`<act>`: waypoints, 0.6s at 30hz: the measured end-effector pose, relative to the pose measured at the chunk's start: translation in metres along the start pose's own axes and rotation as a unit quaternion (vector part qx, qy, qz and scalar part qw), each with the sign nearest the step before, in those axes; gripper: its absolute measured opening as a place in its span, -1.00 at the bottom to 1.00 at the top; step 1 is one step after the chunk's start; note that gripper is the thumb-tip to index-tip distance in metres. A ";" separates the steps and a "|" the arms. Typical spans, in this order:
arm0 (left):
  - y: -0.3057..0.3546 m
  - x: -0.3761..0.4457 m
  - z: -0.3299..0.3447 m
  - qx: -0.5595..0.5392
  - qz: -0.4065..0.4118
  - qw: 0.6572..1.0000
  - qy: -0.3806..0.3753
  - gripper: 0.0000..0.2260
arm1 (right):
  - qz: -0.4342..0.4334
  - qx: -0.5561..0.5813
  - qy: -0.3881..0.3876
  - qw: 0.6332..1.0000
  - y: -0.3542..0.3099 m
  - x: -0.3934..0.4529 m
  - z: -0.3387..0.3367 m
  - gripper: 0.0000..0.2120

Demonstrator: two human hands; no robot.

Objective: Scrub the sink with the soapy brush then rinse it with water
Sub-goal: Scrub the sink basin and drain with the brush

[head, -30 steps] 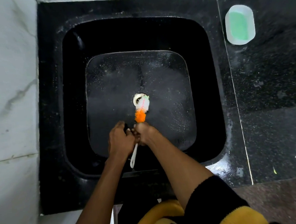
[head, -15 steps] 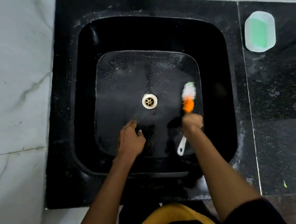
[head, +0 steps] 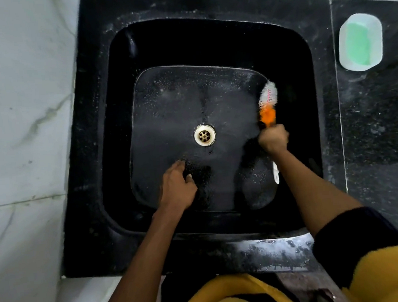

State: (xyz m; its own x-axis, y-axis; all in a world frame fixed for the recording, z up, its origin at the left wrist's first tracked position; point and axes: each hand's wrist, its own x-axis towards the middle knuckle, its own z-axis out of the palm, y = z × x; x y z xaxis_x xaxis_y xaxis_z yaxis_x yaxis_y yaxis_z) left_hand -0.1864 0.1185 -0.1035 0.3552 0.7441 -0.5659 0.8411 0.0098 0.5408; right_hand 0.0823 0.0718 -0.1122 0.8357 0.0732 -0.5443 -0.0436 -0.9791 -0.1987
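- The right hand (head: 273, 139), at the right of centre in the frame, is fisted tight around the handle of the small brush with white bristles and an orange neck (head: 268, 100). A full fist looks chosen so the bristles can be pressed hard; the white handle end sticks out below the hand.
- The bristle head sits at the right edge of the floor of the square black stone sink (head: 209, 44), where the floor meets the right wall, probably to work that corner seam. Whether the bristles press on the surface I cannot tell.
- The left hand (head: 177, 187), lower centre, grips nothing: fingers loosely curled, fingertips apparently resting on the sink floor, likely as a brace while leaning over.
- The sink floor looks wet and speckled with fine white suds; the round pale metal drain (head: 204, 135) lies open at its centre.
- No water runs, so rinsing seems not yet begun.
- A green soap bar in a translucent dish (head: 360, 41) sits on the counter at upper right.
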 end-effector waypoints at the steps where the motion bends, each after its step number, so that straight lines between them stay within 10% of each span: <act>1: 0.001 0.002 0.000 -0.003 -0.002 1.000 0.001 -0.54 | -0.032 -0.035 -0.010 0.999 0.002 -0.009 0.006 -0.69; 6: 0.003 0.002 0.002 0.001 -0.007 1.000 -0.012 -0.54 | -0.233 -0.247 -0.160 0.927 0.007 -0.064 0.032 -0.65; 12: -0.002 0.003 0.001 0.003 -0.019 1.000 -0.005 -0.54 | -0.209 -0.390 0.066 0.894 -0.035 -0.059 -0.013 -0.67; 18: 0.001 0.002 0.002 0.002 -0.007 1.000 -0.009 -0.53 | -0.431 -0.401 0.102 0.802 -0.084 -0.118 -0.005 -0.72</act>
State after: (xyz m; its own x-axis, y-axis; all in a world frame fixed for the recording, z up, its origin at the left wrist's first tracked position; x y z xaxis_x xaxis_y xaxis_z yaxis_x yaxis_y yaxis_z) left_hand -0.1845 0.1184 -0.1052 0.3514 0.7318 -0.5840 0.8476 0.0163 0.5304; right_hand -0.0102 0.1446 -0.0270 0.4422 0.8359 -0.3253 0.8960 -0.3946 0.2038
